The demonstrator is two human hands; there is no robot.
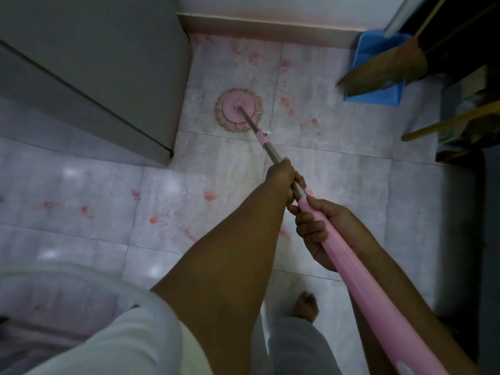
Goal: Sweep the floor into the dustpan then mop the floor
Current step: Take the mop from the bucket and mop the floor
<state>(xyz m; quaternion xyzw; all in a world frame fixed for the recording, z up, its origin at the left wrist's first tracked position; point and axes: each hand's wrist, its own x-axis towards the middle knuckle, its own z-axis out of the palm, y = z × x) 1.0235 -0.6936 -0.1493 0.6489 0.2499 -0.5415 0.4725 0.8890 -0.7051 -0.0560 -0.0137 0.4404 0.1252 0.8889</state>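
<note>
1. Left hand grasps the mop shaft; right hand grasps the pink handle just behind
2. Mop head rests flat on floor beside grey cabinet
3. Broom lies across blue dustpan, far right

No words, labels, brand names, numbers or signs could be read anywhere in this dim, slightly blurred view looking down from head height.
</note>
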